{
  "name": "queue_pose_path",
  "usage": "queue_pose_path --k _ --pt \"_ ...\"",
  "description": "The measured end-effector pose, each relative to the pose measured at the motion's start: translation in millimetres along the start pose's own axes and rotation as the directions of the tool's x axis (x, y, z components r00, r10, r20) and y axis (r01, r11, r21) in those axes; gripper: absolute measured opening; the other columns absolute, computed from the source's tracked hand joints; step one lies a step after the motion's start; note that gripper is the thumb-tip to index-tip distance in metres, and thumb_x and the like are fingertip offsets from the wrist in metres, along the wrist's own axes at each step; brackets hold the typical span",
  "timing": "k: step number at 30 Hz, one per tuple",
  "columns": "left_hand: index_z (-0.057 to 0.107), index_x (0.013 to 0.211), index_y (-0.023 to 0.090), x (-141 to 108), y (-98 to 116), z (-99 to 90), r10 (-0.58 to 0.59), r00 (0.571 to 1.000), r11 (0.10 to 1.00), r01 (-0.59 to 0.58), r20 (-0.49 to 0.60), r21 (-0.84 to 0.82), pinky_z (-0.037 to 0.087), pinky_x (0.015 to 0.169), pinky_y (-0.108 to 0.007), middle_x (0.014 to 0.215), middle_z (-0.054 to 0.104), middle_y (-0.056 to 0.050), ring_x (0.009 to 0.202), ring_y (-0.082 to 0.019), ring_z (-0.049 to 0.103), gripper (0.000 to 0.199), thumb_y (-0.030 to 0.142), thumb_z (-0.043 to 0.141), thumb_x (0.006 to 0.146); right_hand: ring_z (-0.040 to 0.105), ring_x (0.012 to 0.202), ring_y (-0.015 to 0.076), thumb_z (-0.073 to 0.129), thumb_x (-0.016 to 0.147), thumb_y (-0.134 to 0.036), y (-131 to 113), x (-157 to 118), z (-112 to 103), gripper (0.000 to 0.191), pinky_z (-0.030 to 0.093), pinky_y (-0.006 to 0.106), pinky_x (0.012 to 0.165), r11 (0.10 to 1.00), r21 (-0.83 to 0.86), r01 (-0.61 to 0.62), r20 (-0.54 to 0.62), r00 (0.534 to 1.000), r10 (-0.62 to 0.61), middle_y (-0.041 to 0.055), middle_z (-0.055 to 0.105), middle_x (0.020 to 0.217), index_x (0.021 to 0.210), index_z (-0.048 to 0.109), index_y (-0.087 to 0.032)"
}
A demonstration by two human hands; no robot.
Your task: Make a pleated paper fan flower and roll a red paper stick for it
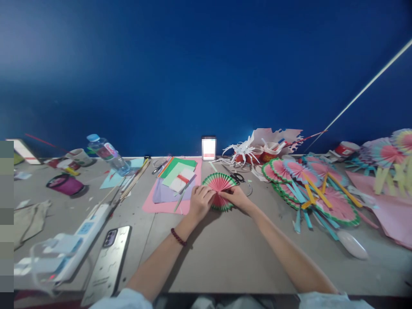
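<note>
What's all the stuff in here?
Paper fan: one, pink and green, middle
Other fans: several, pink, green, blue, right
Paper sheets: several, green, purple, pink, left of fan
Phone: one, silvery, front left
Screen: one, white, at wall
Power strip: one, white, left
Bottle: one, clear, back left
Cylinder: one, purple, left
Sticks: several, tan, left
Cups: several, white, red, back
Paper strips: many, white, back right
Scissors: one, black, beside fan
Table: one, grey, underneath
Wall: one, blue, back
Left hand: one, holding fan
Right hand: one, holding fan

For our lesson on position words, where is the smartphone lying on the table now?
In the head view, the smartphone lies at the lower left of the table, just right of the white power strip and left of the left forearm.
</note>
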State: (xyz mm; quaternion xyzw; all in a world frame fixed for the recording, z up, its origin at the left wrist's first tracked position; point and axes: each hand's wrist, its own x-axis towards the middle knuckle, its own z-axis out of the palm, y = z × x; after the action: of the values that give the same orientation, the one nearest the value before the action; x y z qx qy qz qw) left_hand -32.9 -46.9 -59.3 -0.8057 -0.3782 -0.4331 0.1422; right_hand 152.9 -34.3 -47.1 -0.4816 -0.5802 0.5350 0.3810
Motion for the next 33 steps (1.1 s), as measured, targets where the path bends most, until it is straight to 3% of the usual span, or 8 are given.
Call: queue_pose_path --k 7,15,19,24,33 --pt "0.065 0.086 0.020 5.9 -1.0 -2.6 0.038 0.999 0.999 -0.038 0.037 0.020 0.037 0.078 -0.034 0.083 0.069 -0.003 0.079 -0.018 0.058 0.011 0.016 0.056 0.092 0.066 0.067 0.0194 0.076 0.068 -0.048 4.0 4.0 -2.7 0.040 0.052 0.029 0.061 0.999 -0.009 -0.030 -0.008 1.000 0.030 0.0081 0.075 0.077 0.083 0.077 -0.011" --pt "0.066 0.087 0.021 3.5 -2.4 -1.5 -0.006 0.997 0.999 0.003 0.077 0.039 0.037 0.079 -0.035 0.084 0.069 -0.003 0.080 -0.018 0.059 0.014 0.020 0.054 0.094 0.067 0.066 0.0206 0.076 0.066 -0.048 8.4 7.3 -1.9 0.037 0.054 0.033 0.066 0.999 -0.002 -0.050 -0.046 0.998 0.050 0.0073 0.075 0.072 0.078 0.076 -0.013" --pt "0.069 0.094 0.022 1.7 -7.9 -2.6 -0.049 0.993 0.999 0.050 0.105 -0.008 0.039 0.082 -0.036 0.090 0.071 -0.004 0.085 -0.019 0.061 0.012 0.024 0.057 0.093 0.070 0.075 0.0234 0.078 0.062 -0.048 10.4 10.9 -5.7 0.040 0.055 0.037 0.075 0.998 0.061 -0.020 -0.066 0.998 0.024 0.0090 0.077 0.082 0.081 0.076 -0.013" --pt "0.069 0.101 0.024 2.3 -10.7 -3.3 -0.086 0.995 0.996 0.088 0.058 -0.029 0.042 0.082 -0.036 0.095 0.069 -0.006 0.091 -0.021 0.061 0.016 0.032 0.059 0.092 0.071 0.077 0.0255 0.079 0.059 -0.051 12.6 14.1 -12.5 0.045 0.056 0.040 0.079 0.992 0.114 -0.048 -0.083 0.995 0.058 0.0101 0.077 0.083 0.083 0.076 -0.013" --pt "0.062 0.122 0.022 1.3 -15.2 -6.3 -0.173 0.975 0.975 0.189 0.140 -0.117 0.045 0.096 -0.043 0.116 0.061 -0.011 0.109 -0.026 0.056 0.035 0.038 0.057 0.091 0.071 0.079 0.0273 0.079 0.060 -0.054 13.0 14.3 -20.7 0.048 0.056 0.041 0.079 0.994 0.099 -0.052 -0.120 0.991 0.064 0.0110 0.077 0.085 0.082 0.077 -0.012"
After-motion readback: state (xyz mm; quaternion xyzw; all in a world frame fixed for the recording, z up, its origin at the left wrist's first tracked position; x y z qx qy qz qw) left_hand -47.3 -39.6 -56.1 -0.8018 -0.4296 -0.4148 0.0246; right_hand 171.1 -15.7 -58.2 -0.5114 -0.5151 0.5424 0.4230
